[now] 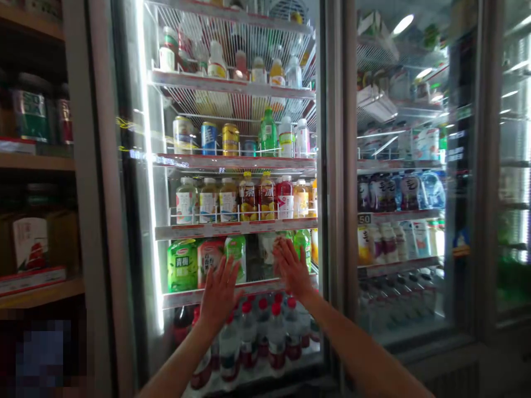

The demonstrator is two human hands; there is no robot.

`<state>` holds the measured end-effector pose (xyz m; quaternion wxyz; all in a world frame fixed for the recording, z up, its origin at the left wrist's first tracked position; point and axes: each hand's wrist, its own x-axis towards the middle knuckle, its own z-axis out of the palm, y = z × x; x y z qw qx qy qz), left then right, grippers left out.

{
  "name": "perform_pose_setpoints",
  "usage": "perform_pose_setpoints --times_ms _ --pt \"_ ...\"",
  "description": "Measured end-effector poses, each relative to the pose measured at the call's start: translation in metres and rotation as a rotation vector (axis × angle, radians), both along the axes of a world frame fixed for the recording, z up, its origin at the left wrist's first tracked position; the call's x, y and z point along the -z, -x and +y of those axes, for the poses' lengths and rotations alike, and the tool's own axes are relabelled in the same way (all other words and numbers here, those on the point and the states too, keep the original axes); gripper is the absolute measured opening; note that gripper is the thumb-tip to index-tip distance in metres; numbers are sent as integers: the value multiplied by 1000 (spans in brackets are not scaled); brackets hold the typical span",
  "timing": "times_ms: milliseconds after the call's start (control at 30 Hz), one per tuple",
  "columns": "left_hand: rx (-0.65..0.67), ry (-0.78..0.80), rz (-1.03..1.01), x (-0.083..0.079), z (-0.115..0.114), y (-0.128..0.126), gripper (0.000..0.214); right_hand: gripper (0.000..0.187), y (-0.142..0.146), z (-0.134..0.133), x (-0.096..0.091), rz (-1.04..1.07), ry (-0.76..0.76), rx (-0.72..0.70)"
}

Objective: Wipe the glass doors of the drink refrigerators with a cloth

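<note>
A tall drinks cooler stands in front of me, its glass door (232,182) shut over lit shelves of bottles and cans. My left hand (219,294) lies flat against the glass with its fingers spread, in front of large green juice bottles (182,265). My right hand (291,269) is also open and pressed to the glass, near the door's right frame (332,221). Below both hands stand several red-capped bottles (265,337) on the bottom shelf. Neither hand holds anything.
A second cooler door (406,182) with more drinks stands to the right, and a third at the far right. Wooden shelves (37,287) with jars and boxes are on the left. Wire shelves inside hold cans (209,138) and tea bottles (249,199).
</note>
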<state>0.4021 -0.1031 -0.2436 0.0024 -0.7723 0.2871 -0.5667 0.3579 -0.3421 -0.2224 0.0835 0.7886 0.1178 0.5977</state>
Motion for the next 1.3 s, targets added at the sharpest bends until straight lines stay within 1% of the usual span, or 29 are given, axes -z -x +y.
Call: perform_pose_setpoints --times_ms 67,100,133,167,200,233,300,333,367,400,433,467,567,600,633,667,700,800,833,867,900,933,1033,1067,1100,1133,1167,1267,1300 --pt "5 3 5 -2 -4 1 57 47 6 -5 26 33 86 -17" --pt "10 8 2 -3 -5 2 56 45 8 -7 36 35 122 -23" --pt "16 12 -4 -5 -7 1 55 43 9 -10 42 24 147 -27" --pt "22 19 -13 -7 -8 1 54 42 8 -12 40 6 152 -22" --pt "29 31 -24 -10 -9 0 53 42 6 -16 33 -16 137 -10" --pt "35 42 -31 -13 -11 -1 53 43 3 -19 21 -37 104 8" --pt "50 52 -33 -21 -14 -1 53 47 -2 -29 -10 -80 -20 55" --pt "55 58 -22 -24 -15 -1 53 49 -4 -34 -22 -104 -99 83" --pt "59 67 -9 -28 -16 -1 53 50 -4 -40 -28 -125 -169 107" --pt "61 77 5 -31 -18 0 52 51 -4 -45 -28 -142 -223 127" --pt "61 84 15 -34 -18 0 52 52 -2 -50 -22 -149 -259 146" --pt "59 91 21 -36 -19 0 52 53 1 -55 -10 -146 -275 161" --pt "34 91 14 -37 -20 -1 54 54 9 -65 31 -113 -268 174" --pt "21 84 8 -36 -20 -2 56 55 10 -68 37 -117 -265 164" --pt "8 77 2 -35 -19 -3 58 56 10 -70 38 -128 -261 147" --pt "-4 71 -3 -34 -19 -3 60 56 8 -73 31 -147 -257 124" --pt "-16 63 -6 -34 -18 -4 62 57 6 -76 20 -167 -257 101" --pt "-48 44 4 -34 -17 -3 64 60 0 -81 -22 -217 -292 56" --pt "-56 42 8 -34 -17 -2 63 61 0 -81 -29 -225 -305 52" --pt "-60 43 13 -34 -17 0 62 62 1 -79 -29 -230 -312 53" --pt "-62 43 16 -35 -17 1 61 63 2 -77 -23 -233 -312 59" --pt "-60 45 16 -35 -17 1 61 63 5 -74 -12 -228 -304 70" --pt "-37 60 9 -35 -18 1 61 61 10 -66 27 -179 -281 124" --pt "-25 66 7 -35 -18 1 61 61 11 -66 34 -170 -282 142" --pt "-13 75 6 -35 -18 0 60 60 10 -67 33 -165 -278 151" --pt "-4 83 9 -35 -18 0 59 59 9 -68 26 -169 -276 151" --pt "3 87 14 -35 -18 -1 59 58 8 -70 14 -185 -277 142" --pt "9 93 37 -37 -18 2 58 56 1 -72 -33 -252 -314 103" --pt "10 89 43 -38 -18 3 58 56 -1 -70 -44 -265 -330 103"
